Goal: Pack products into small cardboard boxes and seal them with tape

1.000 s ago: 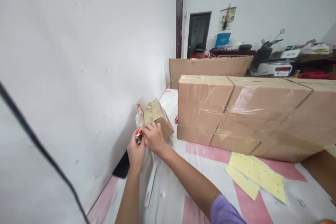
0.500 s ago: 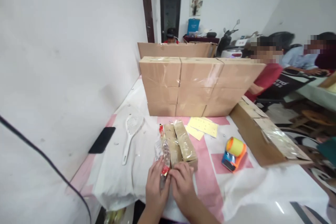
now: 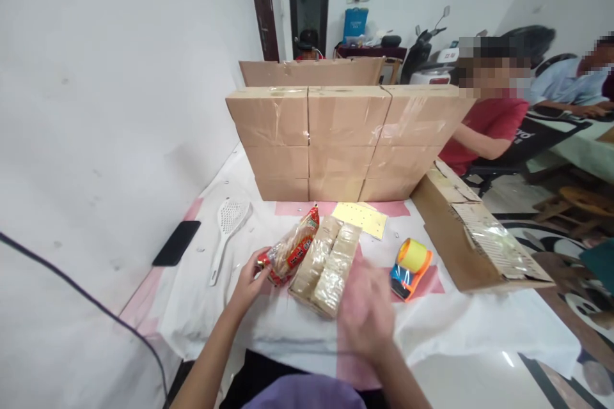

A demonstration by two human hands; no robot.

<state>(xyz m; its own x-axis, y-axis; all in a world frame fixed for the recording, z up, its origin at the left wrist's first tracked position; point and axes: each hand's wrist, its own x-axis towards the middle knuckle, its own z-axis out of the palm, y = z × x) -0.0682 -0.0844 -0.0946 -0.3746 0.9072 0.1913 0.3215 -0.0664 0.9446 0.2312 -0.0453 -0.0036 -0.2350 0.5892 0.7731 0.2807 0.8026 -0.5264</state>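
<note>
My left hand (image 3: 248, 278) grips the near end of a snack packet (image 3: 290, 248), clear with red ends, lying tilted on the white and pink tablecloth (image 3: 230, 307). Right beside it rests a small taped cardboard box (image 3: 327, 264) with its flaps shut. My right hand (image 3: 367, 310) hovers blurred just right of the box, fingers spread, holding nothing.
A wall of stacked cardboard boxes (image 3: 345, 140) crosses the table behind. An orange and blue tape dispenser (image 3: 409, 260), yellow sheets (image 3: 361, 217), a white slotted spoon (image 3: 225, 233) and a black phone (image 3: 176, 242) lie around. An open carton (image 3: 474, 236) stands right. People sit at right.
The packet and small box came from the wall side to the table in front of me. My right hand has let go of the box and pulled away to the right.
</note>
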